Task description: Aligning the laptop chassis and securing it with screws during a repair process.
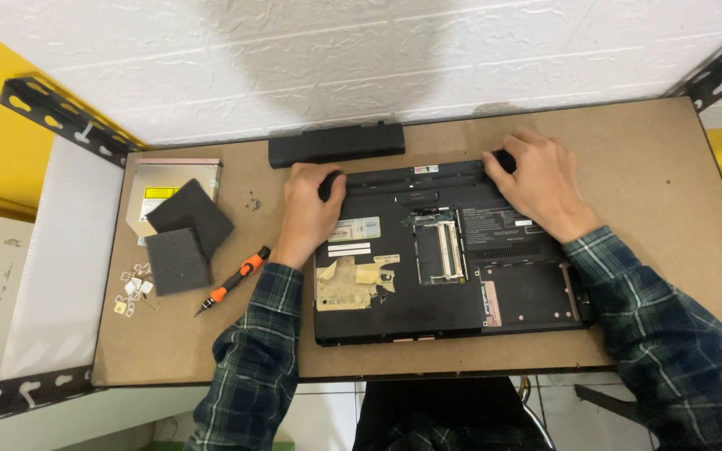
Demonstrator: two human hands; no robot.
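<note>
A black plastic laptop (449,259) lies upside down (covers off, memory slot bare) at the middle of the brown fibreboard table (653,167). The left hand (309,209) grips its far left corner, fingers curled together; the right hand (543,184) presses the far right corner likewise. A long black battery bar (336,144) lies just beyond; an orange-handled screwdriver (233,281) lies left.

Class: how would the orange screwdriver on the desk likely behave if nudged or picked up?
The screwdriver looks slim and round-handled, so a nudge would probably roll it across the flat desk. It seems rigid and light. Its thin tip might slip from fingers.
</note>
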